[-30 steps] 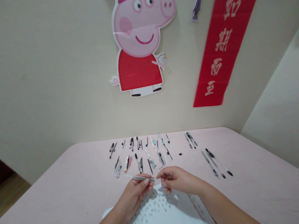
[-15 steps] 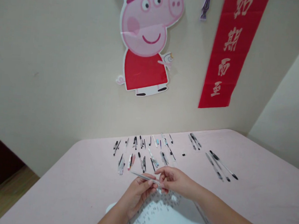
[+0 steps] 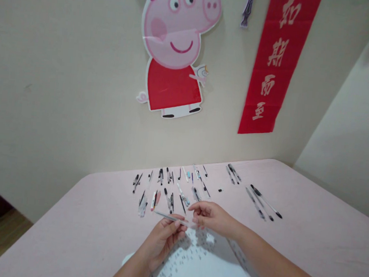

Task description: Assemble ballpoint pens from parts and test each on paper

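My left hand (image 3: 162,239) is closed round a thin clear pen barrel (image 3: 168,217) that points left, just above the pink table (image 3: 92,229). My right hand (image 3: 211,217) pinches at the barrel's right end with thumb and fingers; what sits between its fingertips is too small to make out. Both hands hover in front of rows of pen parts (image 3: 170,189) laid out on the table.
Several whole pens (image 3: 261,201) lie to the right, with two more (image 3: 233,173) farther back and a small black piece (image 3: 220,190) between. A white patterned cloth (image 3: 199,265) lies under my forearms. A cartoon pig cutout (image 3: 176,47) and a red banner (image 3: 275,60) hang on the wall.
The hands stay together on the pen barrel, which tilts slightly. The view has shifted a little; nothing on the table has moved.
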### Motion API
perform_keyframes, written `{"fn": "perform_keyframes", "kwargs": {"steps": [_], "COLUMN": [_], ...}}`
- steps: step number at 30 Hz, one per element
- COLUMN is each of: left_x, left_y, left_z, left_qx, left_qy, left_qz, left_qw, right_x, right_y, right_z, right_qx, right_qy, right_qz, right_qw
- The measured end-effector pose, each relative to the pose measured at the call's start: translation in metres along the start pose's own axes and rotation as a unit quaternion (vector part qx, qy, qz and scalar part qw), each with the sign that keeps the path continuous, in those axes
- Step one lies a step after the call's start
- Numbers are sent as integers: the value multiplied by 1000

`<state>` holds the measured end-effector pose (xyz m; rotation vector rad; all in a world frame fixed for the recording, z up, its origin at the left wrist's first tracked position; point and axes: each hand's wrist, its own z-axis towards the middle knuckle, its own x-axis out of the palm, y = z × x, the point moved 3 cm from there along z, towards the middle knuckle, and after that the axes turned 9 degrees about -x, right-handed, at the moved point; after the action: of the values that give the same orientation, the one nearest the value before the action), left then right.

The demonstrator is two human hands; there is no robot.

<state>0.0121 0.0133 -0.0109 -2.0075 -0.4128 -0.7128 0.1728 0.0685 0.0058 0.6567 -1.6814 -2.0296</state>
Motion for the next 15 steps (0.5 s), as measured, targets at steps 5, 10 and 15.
{"fn": "perform_keyframes", "kwargs": {"steps": [5, 10, 15], "left_x": [-1, -3, -4], "left_y": [0, 1, 1], "left_z": [1, 3, 5], "left_qx": [7, 13, 16], "left_qy": [-20, -23, -27], "left_qz": [-15, -20, -17], "left_qw": [1000, 999, 999], "right_x": [-60, -105, -112], "right_y": [-5, -20, -28], "right_z": [-2, -10, -9], "right_qx": [-59, 18, 39], "right_qy": [-149, -197, -181], "right_qz": [-393, -561, -587], "right_qw": [906, 804, 788]}}
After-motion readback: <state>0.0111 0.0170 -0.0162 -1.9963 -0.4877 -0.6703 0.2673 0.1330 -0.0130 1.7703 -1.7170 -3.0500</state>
